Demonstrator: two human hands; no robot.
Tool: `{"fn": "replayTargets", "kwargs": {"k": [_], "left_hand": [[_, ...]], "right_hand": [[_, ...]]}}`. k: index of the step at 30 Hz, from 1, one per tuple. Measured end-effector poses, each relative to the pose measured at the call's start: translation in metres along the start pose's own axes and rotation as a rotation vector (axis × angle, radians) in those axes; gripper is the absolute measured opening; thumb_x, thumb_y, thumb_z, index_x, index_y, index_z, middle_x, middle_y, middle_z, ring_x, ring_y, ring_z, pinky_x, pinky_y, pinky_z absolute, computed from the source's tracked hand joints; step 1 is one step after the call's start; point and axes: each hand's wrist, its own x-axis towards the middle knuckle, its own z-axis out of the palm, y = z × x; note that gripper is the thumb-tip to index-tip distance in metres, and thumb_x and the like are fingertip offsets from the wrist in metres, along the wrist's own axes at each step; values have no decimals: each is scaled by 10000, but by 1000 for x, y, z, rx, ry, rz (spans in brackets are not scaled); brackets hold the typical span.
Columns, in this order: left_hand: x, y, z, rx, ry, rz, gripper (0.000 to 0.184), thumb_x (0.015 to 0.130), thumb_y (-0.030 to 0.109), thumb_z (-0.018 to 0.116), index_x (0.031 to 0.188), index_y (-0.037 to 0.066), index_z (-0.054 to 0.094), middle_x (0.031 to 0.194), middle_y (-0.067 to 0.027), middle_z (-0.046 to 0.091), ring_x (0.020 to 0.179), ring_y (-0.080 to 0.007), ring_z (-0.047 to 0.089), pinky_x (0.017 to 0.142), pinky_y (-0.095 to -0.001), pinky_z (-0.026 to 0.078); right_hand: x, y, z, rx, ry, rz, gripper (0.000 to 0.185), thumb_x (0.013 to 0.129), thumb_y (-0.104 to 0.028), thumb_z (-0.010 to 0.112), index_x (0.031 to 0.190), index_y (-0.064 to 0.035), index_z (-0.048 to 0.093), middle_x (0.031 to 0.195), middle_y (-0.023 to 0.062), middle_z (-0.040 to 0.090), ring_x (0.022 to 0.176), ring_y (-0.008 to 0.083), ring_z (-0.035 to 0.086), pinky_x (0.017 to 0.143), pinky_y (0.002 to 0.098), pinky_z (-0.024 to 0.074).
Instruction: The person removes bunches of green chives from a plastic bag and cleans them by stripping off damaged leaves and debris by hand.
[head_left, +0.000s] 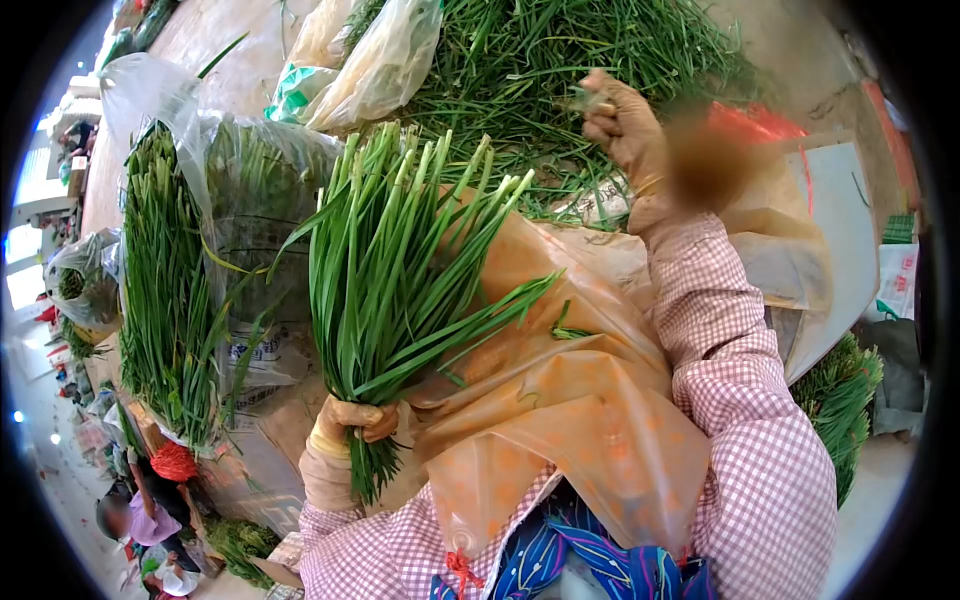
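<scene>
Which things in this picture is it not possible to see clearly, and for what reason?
All in the head view:
- Gripped part of the bunch: hidden by the left hand.
- Whether the right hand holds anything: too small and unclear to tell.
- Brown patch by the right wrist: too blurred to identify.
- Far end of the pile: cut off by the top edge.
- Print on the bag behind the bunch: too small to read.

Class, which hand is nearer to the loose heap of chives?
Right. The right hand is by the edge of the heap; the left hand is farther off, gripping a chive bunch.
</scene>
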Motion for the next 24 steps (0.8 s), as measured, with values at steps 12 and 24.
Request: {"fn": "replayTargets", "kwargs": {"k": [12, 24], "left_hand": [[-2, 4, 17, 120, 174, -1, 624, 681, 47, 720, 1247, -47, 476, 657, -95, 567, 375, -109, 406, 336, -230, 283], [14, 30, 61, 317, 240, -53, 792, 662, -24, 717, 1388, 27, 402, 1206, -132, 609, 679, -92, 598, 491, -200, 455]], "right_hand": [[-23, 51, 56, -174, -358, 278, 180, 913, -238, 600, 959, -65, 620, 701, -3, 578, 450, 82, 419, 366, 226, 321], [-78, 2, 138, -1337, -518, -1262, 293, 808, -283, 712, 1045, -128, 641, 1109, 82, 623, 1102, 275, 558, 970, 418, 400]]}}
